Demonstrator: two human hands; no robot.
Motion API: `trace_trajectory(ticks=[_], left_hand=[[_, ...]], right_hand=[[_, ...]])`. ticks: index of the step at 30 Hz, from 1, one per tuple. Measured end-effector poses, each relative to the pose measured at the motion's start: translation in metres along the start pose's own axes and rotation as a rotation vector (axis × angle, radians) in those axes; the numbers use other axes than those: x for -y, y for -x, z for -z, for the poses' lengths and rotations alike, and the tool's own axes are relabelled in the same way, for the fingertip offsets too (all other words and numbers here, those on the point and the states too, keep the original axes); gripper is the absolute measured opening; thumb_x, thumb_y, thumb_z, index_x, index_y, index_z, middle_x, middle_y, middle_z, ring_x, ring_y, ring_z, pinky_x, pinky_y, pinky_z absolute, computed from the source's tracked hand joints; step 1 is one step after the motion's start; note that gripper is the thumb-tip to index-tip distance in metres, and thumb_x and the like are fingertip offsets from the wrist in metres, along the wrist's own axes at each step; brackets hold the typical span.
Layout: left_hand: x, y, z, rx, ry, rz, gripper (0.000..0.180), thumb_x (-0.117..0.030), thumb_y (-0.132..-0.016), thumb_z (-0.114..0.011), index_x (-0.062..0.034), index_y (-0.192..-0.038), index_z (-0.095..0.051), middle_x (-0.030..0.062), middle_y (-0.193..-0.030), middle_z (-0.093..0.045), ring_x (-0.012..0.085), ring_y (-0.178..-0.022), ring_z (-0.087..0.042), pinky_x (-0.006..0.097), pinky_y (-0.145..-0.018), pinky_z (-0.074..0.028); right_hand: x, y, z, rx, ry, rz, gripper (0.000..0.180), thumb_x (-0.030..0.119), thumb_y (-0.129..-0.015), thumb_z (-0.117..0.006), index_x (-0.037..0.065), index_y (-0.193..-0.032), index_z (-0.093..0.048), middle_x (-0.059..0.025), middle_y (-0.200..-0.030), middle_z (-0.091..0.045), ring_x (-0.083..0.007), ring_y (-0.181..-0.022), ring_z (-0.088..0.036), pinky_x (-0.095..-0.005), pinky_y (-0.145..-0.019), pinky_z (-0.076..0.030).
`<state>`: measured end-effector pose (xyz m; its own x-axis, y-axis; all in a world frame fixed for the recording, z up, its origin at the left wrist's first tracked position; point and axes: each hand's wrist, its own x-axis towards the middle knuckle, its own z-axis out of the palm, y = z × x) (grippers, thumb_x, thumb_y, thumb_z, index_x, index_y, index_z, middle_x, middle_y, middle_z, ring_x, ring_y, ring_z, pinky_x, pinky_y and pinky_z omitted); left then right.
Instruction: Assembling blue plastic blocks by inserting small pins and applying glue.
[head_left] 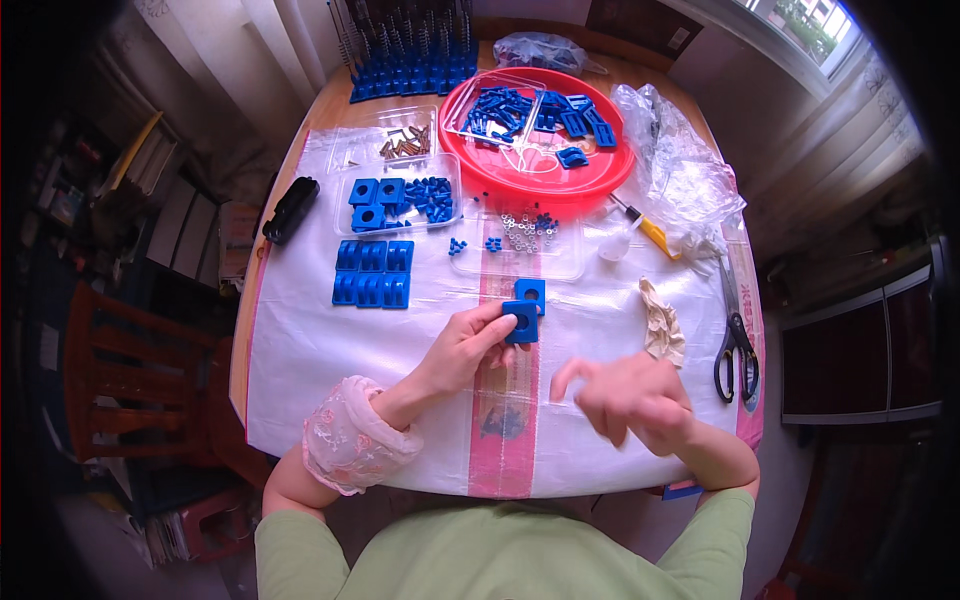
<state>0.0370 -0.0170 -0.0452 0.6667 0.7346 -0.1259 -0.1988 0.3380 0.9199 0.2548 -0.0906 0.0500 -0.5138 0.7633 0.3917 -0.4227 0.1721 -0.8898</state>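
Two bare hands over a pretty busy bench [243, 345], so going left to right. Furthest out, well left of the left fingers and a bit beyond them, is a black case [291, 211]. Closer in, but still to the left of those fingers, two rows of ribbed blue pieces [372, 274] sit side by side. Just past those rows is a clear tray [455, 215] with square blue blocks [367, 217] plus a heap of little blue bits [430, 195]. Farther out beyond the fingers there's a batch of brass-coloured parts [405, 143], and way at the back a blue rack [415, 75] full of upright metal bits.

Next up, the left hand [462, 348]: thumb and fingers are pinching a blue square piece [520, 322] with a hole in it. Right beyond the fingertips is a similar holed block [532, 290], partly covered by the held one. Farther ahead are white rings [522, 235], then a red basin [620, 170] with more blue parts.

Right hand [640, 400] is off to the right, fingers curled with the index crooked; can't tell if anything's tucked underneath. Just beyond its fingers lies a crumpled cream cloth [660, 325], farther out a yellow-handled screwdriver [654, 236], and out to the right, black-handled scissors [737, 358].
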Motion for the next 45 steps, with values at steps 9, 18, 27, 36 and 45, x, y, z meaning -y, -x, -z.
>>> trace_trajectory(ticks=[9, 18, 27, 36, 45], left_hand=[[-0.008, -0.001, -0.003, -0.079, 0.201, 0.058, 0.036, -0.023, -0.103, -0.048, 0.0016, -0.129, -0.054, 0.0070, -0.092, -0.065, 0.0064, -0.068, -0.056, 0.017, -0.061, -0.042], [-0.009, -0.001, 0.001, -0.102, 0.234, 0.049, 0.037, -0.021, -0.103, -0.047, 0.0033, -0.130, -0.052, 0.0095, -0.093, -0.066, 0.0063, -0.068, -0.055, 0.017, -0.060, -0.043], [-0.009, 0.001, 0.002, -0.095, 0.242, 0.071, 0.037, -0.022, -0.103, -0.047, 0.0032, -0.130, -0.052, 0.0087, -0.094, -0.065, 0.0064, -0.068, -0.056, 0.017, -0.061, -0.042], [-0.006, 0.000, 0.006, -0.118, 0.278, 0.010, 0.037, -0.022, -0.103, -0.047, 0.0028, -0.130, -0.052, 0.0080, -0.093, -0.066, 0.0060, -0.068, -0.056, 0.017, -0.061, -0.043], [-0.002, -0.001, 0.009, -0.247, 0.283, -0.160, 0.033, -0.022, -0.104, -0.045, 0.0007, -0.125, -0.056, 0.0074, -0.093, -0.067, 0.0048, -0.068, -0.054, 0.016, -0.062, -0.042]], right_hand=[[0.054, -0.007, -0.029, 0.423, -0.721, 0.042, 0.055, 0.031, -0.097, -0.027, 0.008, -0.050, -0.042, -0.0056, -0.047, -0.037, -0.0195, -0.039, -0.034, -0.0630, -0.103, -0.027], [0.060, -0.039, -0.047, 0.572, -0.923, 0.062, 0.066, 0.043, -0.104, -0.022, 0.013, -0.048, -0.036, -0.0016, -0.044, -0.031, -0.0147, -0.033, -0.028, -0.0698, -0.107, -0.024], [0.067, -0.035, -0.032, 0.605, -0.838, 0.040, 0.065, 0.044, -0.103, -0.024, 0.010, -0.049, -0.038, -0.0017, -0.047, -0.032, -0.0153, -0.035, -0.029, -0.0700, -0.106, -0.023], [0.067, -0.040, -0.007, 0.170, -0.141, 0.188, 0.038, 0.019, -0.089, -0.047, -0.002, -0.060, -0.056, -0.0087, -0.055, -0.051, -0.0217, -0.051, -0.046, -0.0421, -0.069, -0.041], [-0.027, -0.048, 0.050, -0.139, 1.325, -0.041, 0.017, 0.011, -0.079, -0.073, 0.003, -0.092, -0.066, -0.0094, -0.092, -0.066, -0.0223, -0.080, -0.059, -0.0328, -0.076, -0.048]])
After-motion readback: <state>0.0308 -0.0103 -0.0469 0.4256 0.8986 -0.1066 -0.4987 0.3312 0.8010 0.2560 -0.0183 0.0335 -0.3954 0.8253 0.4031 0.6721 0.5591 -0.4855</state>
